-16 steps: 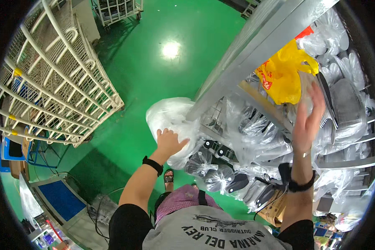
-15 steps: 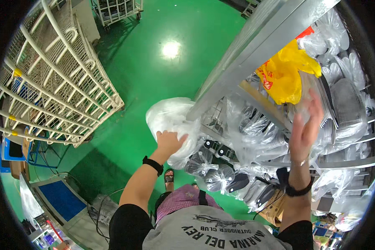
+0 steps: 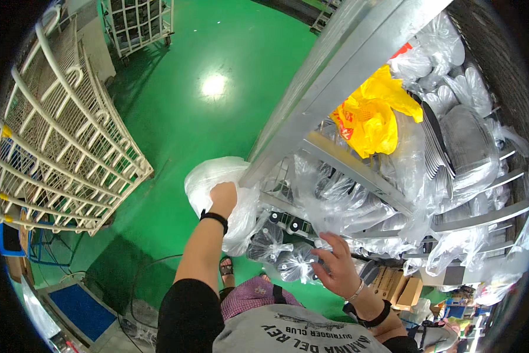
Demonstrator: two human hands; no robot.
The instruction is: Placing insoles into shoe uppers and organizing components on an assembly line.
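Floor: glossy green floor [image 3: 176, 117], lamp glare on it; workshop or warehouse look.
Left hand: left hand [image 3: 223, 199] closed on top of white plastic bag [image 3: 217, 182], gripping the gathered film; black band on wrist. Bag held up against the front edge of grey metal rack [image 3: 335, 76], probably so it hangs free beside the shelves while contents get sorted.
Right hand: right hand [image 3: 338, 270] fingers spread wide, holding nothing, palm toward small clear bags of dark parts [image 3: 282, 253] on a lower shelf; touching or just short, cannot tell.
Bag position: at rack's left post, between rack and open floor, above the person's sandalled foot.
Rack load: clear bagged grey and black round parts [image 3: 458, 147] crammed on the shelf bars, film drooping over the edges; bagging likely keeps sets together and dust off.
Yellow bag: yellow plastic bag [image 3: 370, 117] wedged on an upper shelf, well apart from both hands.
Left side: white wire cage trolley [image 3: 64, 159] near, another trolley [image 3: 138, 23] farther back.
Bottom left: blue mat [image 3: 79, 306] on a grey platform, cables beside it.
Bottom right: brown cardboard boxes [image 3: 402, 288] under the rack.
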